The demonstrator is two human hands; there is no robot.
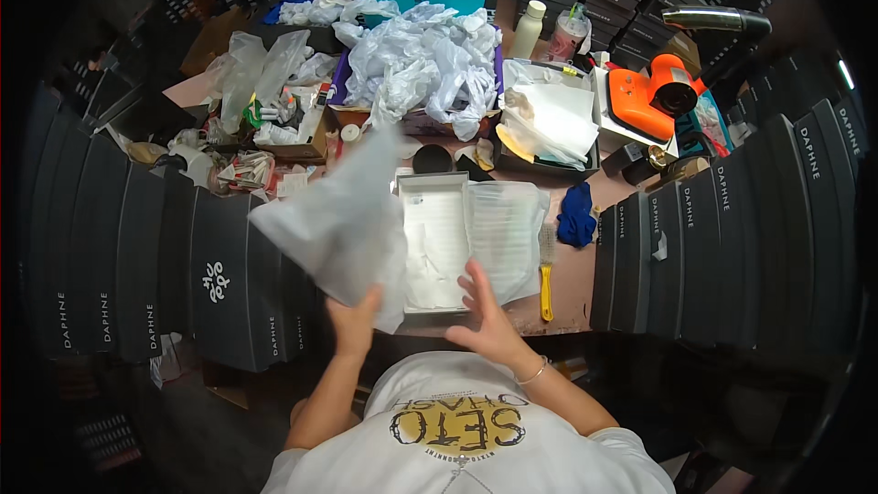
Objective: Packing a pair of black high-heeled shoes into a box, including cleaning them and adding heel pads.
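My left hand (pixel 355 318) is closed on the lower edge of a translucent white plastic sheet or bag (pixel 343 224). It is raised, slanted and blurred by motion. Open and with fingers apart, my right hand (pixel 492 320) is by the lower right corner of a shoebox (pixel 434 181). White tissue paper (pixel 430 265) lies inside the box, and the held plastic covers part of its left side. Another translucent plastic sheet or bag (pixel 505 233) lies flat along the box's right side.
A yellow-handled brush (pixel 546 293) and blue cloth (pixel 576 215) lie to the right. Dark shoeboxes stand in rows at left (pixel 233 256) and right (pixel 713 238). Behind are a bin of crumpled white plastic (pixel 416 64), an orange machine with a nozzle (pixel 645 96), and a bottle (pixel 529 29).
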